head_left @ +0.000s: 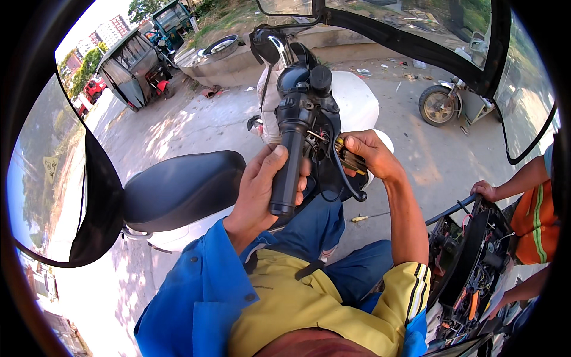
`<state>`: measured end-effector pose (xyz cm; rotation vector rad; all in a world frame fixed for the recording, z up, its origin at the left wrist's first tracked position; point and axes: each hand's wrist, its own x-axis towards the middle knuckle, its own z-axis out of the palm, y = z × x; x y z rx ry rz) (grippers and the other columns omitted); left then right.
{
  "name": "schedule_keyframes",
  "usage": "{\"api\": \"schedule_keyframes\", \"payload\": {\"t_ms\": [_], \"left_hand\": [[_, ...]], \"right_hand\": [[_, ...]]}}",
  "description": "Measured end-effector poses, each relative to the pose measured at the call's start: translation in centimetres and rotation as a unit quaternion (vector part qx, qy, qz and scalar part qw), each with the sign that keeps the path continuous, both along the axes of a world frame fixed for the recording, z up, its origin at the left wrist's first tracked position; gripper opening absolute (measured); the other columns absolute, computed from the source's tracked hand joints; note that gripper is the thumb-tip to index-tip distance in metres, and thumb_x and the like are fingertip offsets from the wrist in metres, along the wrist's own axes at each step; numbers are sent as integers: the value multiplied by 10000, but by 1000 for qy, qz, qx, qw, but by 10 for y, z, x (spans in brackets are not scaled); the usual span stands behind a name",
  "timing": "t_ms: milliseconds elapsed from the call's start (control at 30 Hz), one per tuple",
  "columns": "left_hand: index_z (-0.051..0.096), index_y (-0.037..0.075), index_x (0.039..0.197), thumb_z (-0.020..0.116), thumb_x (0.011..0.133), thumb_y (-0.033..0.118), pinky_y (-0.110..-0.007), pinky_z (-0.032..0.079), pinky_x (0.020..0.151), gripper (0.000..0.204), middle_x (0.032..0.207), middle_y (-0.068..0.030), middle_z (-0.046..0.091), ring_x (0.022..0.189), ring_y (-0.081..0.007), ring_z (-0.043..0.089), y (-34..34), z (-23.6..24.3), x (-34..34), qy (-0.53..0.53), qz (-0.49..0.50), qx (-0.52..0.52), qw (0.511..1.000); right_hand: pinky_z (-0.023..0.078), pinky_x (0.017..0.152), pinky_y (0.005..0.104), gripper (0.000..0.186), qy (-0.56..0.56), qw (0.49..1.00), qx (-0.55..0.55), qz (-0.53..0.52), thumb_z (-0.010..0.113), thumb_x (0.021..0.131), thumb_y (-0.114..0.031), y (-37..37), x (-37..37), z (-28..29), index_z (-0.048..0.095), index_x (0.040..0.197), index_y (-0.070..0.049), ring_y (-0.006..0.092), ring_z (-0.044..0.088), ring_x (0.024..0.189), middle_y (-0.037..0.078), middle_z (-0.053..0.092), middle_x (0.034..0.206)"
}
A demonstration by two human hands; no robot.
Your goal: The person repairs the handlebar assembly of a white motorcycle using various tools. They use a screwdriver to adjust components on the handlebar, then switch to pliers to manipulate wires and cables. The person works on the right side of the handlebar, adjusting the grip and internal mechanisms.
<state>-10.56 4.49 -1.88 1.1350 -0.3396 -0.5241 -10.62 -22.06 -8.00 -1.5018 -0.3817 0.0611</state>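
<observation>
My left hand (262,175) is wrapped round the black rubber handlebar grip (289,169) of a white scooter, thumb along its side. To the right of the grip, my right hand (375,156) pinches a small tool (352,160) with yellow and dark metal parts; its exact kind is unclear. The tool is close beside the black brake lever (345,181) and several thin wires (315,135) at the handlebar switch housing. The fingertips of my right hand are partly hidden behind the tool.
A long black seat (184,184) lies left of my left hand. A yellow-handled tool (359,219) rests on the ground. At right, another person's hand (485,190) grips a bar beside an opened vehicle body with exposed wiring (470,262). A windshield frame (404,41) crosses the top.
</observation>
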Motion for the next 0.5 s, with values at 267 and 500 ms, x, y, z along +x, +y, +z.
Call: {"api": "schedule_keyframes", "payload": {"t_ms": [267,500], "left_hand": [[529,7,1219,540,1091,431,-256,555,568,443,986,-130,637,751,-139,629,0,-2,1,0,-9,0,1000],[533,-4,1287,555,1075,481,-282,565,604,530,995,-139,639,761,-165,637,10,-2,3,46,-46,-13,998]], "right_hand": [[477,538,250,497,19,1000,13,11,527,1088,-464,-3,-1,-2,711,974,-16,108,600,573,73,701,747],[484,562,265,471,-16,997,-50,-61,570,1049,-442,-8,2,4,717,892,-22,109,597,566,68,697,727]]}}
